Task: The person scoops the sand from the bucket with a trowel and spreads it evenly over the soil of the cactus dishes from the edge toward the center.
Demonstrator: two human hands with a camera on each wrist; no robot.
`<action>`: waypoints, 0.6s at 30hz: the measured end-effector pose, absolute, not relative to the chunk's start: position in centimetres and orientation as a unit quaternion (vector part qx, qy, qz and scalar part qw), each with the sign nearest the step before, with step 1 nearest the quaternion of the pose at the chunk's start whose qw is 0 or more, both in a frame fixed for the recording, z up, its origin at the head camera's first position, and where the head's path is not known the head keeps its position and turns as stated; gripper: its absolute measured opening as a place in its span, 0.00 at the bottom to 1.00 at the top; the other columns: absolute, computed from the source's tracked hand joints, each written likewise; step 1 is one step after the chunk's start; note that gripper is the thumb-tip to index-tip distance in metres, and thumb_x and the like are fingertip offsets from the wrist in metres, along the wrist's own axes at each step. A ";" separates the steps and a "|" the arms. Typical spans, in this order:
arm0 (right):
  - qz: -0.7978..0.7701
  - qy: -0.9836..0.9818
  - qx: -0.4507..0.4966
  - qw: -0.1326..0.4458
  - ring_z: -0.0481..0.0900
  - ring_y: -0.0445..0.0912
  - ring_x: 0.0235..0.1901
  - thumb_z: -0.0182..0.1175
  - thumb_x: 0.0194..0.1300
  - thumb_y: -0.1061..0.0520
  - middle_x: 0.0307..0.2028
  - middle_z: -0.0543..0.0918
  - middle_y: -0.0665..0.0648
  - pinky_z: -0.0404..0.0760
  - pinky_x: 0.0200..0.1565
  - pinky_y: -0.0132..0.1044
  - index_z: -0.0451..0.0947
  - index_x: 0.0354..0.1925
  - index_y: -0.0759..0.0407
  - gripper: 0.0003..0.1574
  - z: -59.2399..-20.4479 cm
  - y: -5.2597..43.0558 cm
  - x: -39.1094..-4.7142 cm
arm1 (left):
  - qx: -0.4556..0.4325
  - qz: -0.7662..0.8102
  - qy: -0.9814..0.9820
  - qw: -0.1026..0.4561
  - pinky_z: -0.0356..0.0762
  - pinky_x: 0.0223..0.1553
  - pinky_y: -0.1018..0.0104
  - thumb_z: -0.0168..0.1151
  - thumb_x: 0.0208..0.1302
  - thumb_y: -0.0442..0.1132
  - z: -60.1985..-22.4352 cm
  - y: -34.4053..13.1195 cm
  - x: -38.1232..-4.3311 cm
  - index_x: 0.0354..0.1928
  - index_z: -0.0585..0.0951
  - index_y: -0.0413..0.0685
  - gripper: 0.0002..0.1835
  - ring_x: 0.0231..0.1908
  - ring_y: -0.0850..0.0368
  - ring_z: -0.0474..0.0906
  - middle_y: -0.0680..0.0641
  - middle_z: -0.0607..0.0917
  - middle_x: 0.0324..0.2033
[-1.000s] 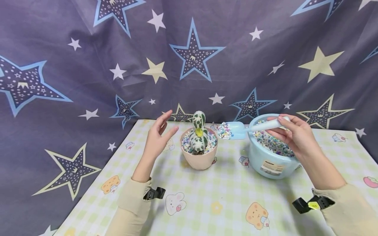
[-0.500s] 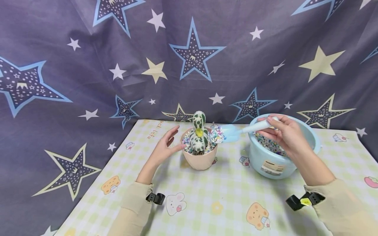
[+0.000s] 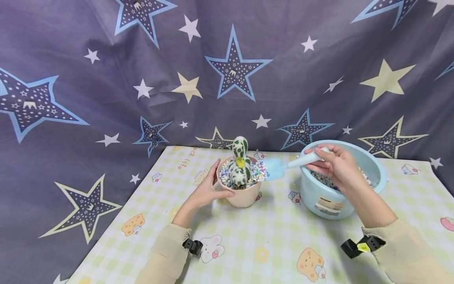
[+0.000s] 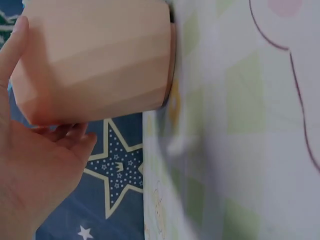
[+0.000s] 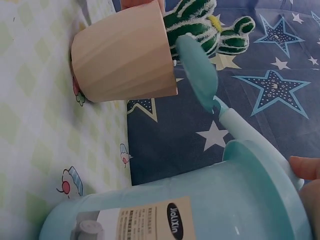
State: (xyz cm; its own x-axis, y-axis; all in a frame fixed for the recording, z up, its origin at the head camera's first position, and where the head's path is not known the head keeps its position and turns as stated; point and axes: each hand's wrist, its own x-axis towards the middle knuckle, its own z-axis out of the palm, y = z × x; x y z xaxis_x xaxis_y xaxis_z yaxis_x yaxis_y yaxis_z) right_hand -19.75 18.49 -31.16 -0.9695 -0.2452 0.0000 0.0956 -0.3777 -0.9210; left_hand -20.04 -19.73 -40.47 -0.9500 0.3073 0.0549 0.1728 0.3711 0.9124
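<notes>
A pink flowerpot (image 3: 244, 198) with a stuffed-looking green and white cactus (image 3: 238, 174) stands upright on the table. My left hand (image 3: 203, 193) holds the pot's left side near the rim, thumb in front and fingers reaching behind. In my right hand (image 3: 342, 169) is the handle of a light blue trowel (image 3: 306, 159). The trowel's blade overlaps the pot's right rim in the head view, with colourful pebbles (image 3: 260, 171) at its tip. From the right wrist view, the blade (image 5: 197, 72) is tilted beside the cactus.
A light blue bucket (image 3: 328, 202) partly filled with pebbles stands right of the pot, under my right hand. A checked tablecloth (image 3: 280, 225) covers the table. Behind hangs a dark curtain (image 3: 220, 114) patterned with stars.
The left hand has moved right, from beside the pot to holding it. The right hand has carried the loaded trowel left and down, and its blade is now over the pot's rim.
</notes>
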 end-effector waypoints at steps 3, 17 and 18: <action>-0.815 0.568 -0.062 0.102 0.90 0.44 0.39 0.58 0.73 0.59 0.37 0.91 0.52 0.87 0.44 0.36 0.74 0.45 0.63 0.08 -31.2 18.3 -19.7 | 0.141 0.545 0.825 0.048 0.49 0.78 0.47 0.80 0.48 0.49 -40.8 -19.5 -19.8 0.80 0.41 0.54 0.67 0.77 0.42 0.51 0.43 0.49 0.79; -0.808 0.582 -0.052 0.080 0.90 0.42 0.37 0.57 0.73 0.57 0.36 0.91 0.50 0.88 0.42 0.33 0.64 0.51 0.65 0.16 -30.9 17.4 -19.3 | 0.100 0.519 0.849 0.007 0.53 0.77 0.43 0.79 0.50 0.48 -40.5 -18.4 -18.7 0.80 0.44 0.53 0.64 0.76 0.41 0.55 0.41 0.56 0.77; -0.806 0.585 -0.052 0.074 0.90 0.41 0.36 0.57 0.73 0.57 0.36 0.91 0.50 0.87 0.42 0.33 0.64 0.51 0.64 0.16 -30.9 17.4 -19.3 | 0.091 0.516 0.852 0.004 0.54 0.76 0.43 0.79 0.49 0.49 -40.5 -18.1 -18.6 0.80 0.44 0.54 0.64 0.76 0.42 0.56 0.41 0.57 0.77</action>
